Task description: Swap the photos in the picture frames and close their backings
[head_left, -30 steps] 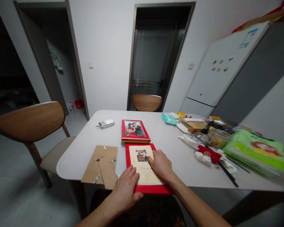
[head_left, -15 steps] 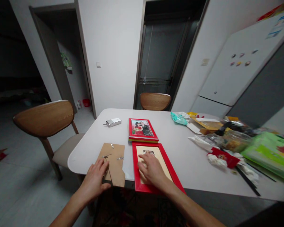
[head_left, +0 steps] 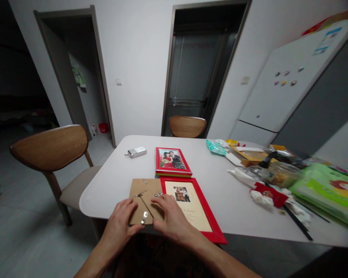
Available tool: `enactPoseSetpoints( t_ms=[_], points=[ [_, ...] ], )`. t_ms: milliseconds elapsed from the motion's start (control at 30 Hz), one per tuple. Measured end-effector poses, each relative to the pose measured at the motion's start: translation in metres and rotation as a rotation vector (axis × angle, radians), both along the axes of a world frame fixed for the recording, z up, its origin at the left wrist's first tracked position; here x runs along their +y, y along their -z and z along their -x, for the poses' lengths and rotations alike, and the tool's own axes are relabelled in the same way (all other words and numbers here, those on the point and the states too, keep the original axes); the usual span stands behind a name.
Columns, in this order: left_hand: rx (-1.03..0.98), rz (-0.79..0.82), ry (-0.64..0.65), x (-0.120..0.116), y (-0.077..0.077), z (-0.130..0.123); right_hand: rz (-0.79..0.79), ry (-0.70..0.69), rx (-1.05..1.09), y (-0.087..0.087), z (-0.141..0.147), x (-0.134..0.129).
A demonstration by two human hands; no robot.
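Note:
A brown picture-frame backing board (head_left: 136, 185) with metal hanger tabs and a thin string or wire lies at the table's near edge. My left hand (head_left: 120, 221) grips its left side near the front corner, fingers on top and thumb at the front edge. On the opposite side my right hand (head_left: 174, 223) holds the board's right part, fingers bent over it. The board's right side overlaps a red picture frame (head_left: 204, 200), which lies face up with a cream sheet and a small photo in it. Behind that frame rests a red framed couple photo (head_left: 174, 160) on top of another frame.
A silver box-shaped device (head_left: 137, 152) sits at the back left of the white table (head_left: 113, 181). Along the right lie a teal plastic bag (head_left: 216, 147), a plastic tub (head_left: 282, 173), crumpled tissues and a green package (head_left: 324, 185). Wooden chairs (head_left: 50, 148) stand around.
My right hand has left the photo in the red frame and taken hold of the backing board's right side. The board has shifted right, now overlapping the frame's left edge.

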State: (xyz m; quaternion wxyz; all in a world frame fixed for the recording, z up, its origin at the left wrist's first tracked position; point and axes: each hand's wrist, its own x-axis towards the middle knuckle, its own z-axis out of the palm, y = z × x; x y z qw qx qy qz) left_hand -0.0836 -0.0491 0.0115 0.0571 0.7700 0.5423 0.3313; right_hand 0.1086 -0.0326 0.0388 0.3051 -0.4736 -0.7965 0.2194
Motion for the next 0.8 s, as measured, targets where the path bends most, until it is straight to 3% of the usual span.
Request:
enactPoseSetpoints(
  t_ms=[167, 333, 633, 800],
  points=[
    [-0.01, 0.107, 0.206, -0.011, -0.021, -0.056, 0.028, 0.053, 0.002, -0.008, -0.071, -0.02],
    [-0.007, 0.204, 0.335, -0.006, -0.022, -0.098, 0.077, 0.17, -0.074, 0.001, -0.116, -0.024],
    [0.058, 0.226, 0.325, 0.01, -0.006, -0.105, -0.092, 0.207, -0.202, 0.033, -0.117, -0.005],
    [0.097, 0.222, 0.348, 0.006, -0.006, -0.105, -0.126, 0.215, -0.239, 0.037, -0.115, -0.006]
  ],
)
